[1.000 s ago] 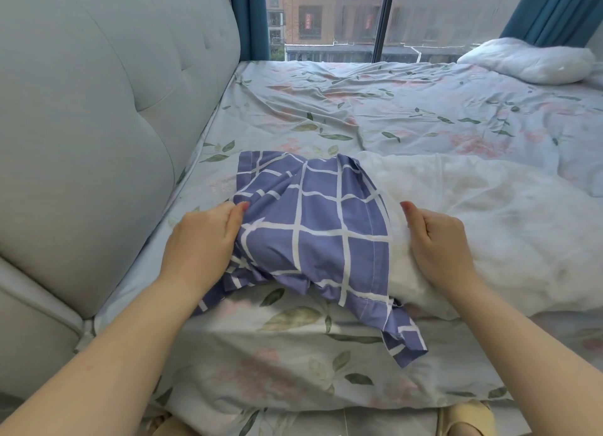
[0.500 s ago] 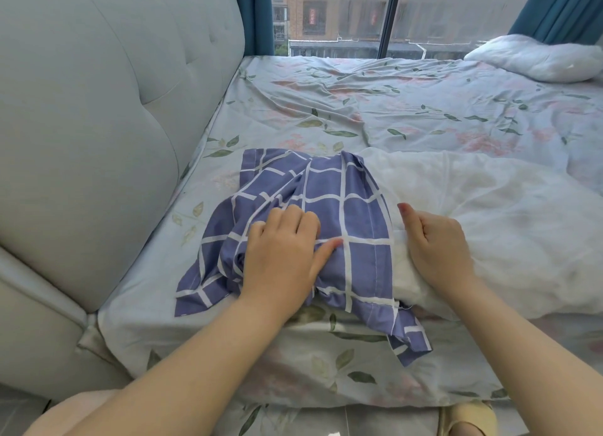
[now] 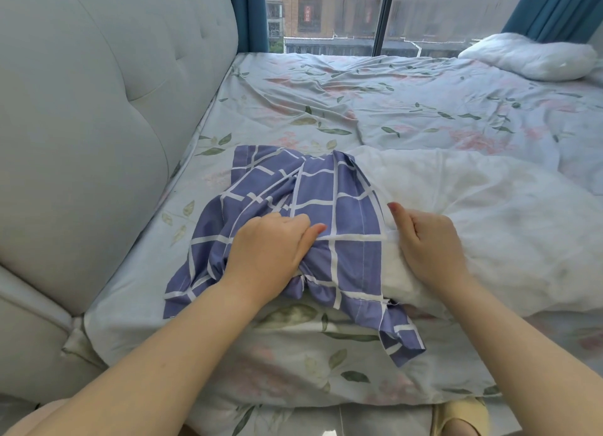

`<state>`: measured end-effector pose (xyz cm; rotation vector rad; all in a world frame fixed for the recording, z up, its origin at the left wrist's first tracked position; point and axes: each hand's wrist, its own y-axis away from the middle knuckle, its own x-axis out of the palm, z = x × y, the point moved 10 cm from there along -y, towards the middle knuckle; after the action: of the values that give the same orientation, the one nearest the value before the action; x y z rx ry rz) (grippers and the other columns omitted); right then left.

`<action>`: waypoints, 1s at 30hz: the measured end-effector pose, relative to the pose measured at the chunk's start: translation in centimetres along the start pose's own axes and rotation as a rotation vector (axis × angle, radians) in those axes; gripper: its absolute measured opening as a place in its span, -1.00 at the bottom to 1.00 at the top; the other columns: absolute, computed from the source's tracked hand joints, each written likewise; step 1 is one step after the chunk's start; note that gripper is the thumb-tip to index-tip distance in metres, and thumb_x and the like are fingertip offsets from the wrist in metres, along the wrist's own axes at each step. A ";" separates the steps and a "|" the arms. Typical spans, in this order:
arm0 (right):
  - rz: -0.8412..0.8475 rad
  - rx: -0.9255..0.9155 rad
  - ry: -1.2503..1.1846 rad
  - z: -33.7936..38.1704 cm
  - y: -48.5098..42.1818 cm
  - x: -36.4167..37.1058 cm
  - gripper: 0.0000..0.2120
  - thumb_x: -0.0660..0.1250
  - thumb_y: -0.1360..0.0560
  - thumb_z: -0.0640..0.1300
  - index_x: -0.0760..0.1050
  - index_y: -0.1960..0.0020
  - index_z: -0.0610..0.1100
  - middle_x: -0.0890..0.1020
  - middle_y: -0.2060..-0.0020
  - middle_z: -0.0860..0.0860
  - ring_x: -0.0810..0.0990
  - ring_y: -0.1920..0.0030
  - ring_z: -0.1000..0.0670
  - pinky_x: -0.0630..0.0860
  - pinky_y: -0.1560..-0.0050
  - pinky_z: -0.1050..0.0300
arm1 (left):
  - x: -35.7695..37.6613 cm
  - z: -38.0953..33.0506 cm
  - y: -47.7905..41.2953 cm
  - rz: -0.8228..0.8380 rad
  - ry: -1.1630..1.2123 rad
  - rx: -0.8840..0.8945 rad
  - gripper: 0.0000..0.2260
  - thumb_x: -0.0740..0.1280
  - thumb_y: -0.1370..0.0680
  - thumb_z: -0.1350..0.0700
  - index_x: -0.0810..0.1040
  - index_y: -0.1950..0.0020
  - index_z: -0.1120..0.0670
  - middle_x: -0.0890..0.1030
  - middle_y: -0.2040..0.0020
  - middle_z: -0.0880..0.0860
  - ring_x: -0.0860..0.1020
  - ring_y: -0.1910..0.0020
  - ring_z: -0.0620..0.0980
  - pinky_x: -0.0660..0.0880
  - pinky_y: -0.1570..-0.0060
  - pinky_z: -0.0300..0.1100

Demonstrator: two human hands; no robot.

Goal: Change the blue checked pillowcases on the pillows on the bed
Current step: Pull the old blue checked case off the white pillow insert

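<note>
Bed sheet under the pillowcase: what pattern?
Pale blue floral bed sheet, pink flowers, green leaves; head view.

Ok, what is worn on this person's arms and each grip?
Nothing visible: left forearm and right forearm are bare to the frame edge, no sleeves, watch or bracelet. The left grip and right grip wear no gloves or rings; thumbnails look pinkish-red.

I am working in a home bedroom: a pale floral-sheeted bed (image 3: 424, 115) is lying against a tufted grey padded headboard (image 3: 98, 109), teal fabric curtains (image 3: 548, 8) framing the tall glass window (image 3: 326, 11) at its far edge.
</note>
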<state>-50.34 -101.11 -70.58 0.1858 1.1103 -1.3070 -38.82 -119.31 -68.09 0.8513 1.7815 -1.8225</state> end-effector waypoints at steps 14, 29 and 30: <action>-0.056 0.025 -0.158 -0.1 -0.7 -1.3 -0.42 0.08 -0.63 0.19 0.07 0.44 -0.10 0.15 0.56 0.02 0.17 0.49 0.01 0.08 0.40 0.05 | -1.0 0.6 -0.2 0.020 0.060 -0.030 -0.56 -0.11 -0.70 -0.12 0.24 0.30 0.02 0.23 0.49 -0.07 0.22 0.53 -0.02 0.11 0.51 -0.21; -0.077 0.090 -0.204 -0.9 -0.8 -2.0 -0.47 0.15 -0.65 0.03 0.05 0.42 -0.07 0.12 0.54 0.05 0.16 0.47 0.03 0.08 0.40 0.11 | 0.1 4.0 0.9 0.167 0.189 -0.127 -0.65 -0.02 -0.64 -0.14 0.23 0.26 0.00 0.41 0.45 0.03 0.40 0.44 0.07 0.43 0.44 0.03; -0.074 0.082 -0.207 -0.8 -0.8 -1.9 -0.47 0.15 -0.65 0.04 0.05 0.42 -0.07 0.12 0.54 0.05 0.16 0.48 0.03 0.09 0.40 0.12 | 0.1 4.1 1.0 0.182 0.192 -0.139 -0.65 -0.02 -0.63 -0.16 0.22 0.27 0.00 0.40 0.43 0.01 0.39 0.42 0.06 0.43 0.42 0.03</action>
<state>-51.17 -99.57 -69.25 0.0689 0.8962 -1.4052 -38.74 -123.41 -68.98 1.1250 1.8531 -1.5276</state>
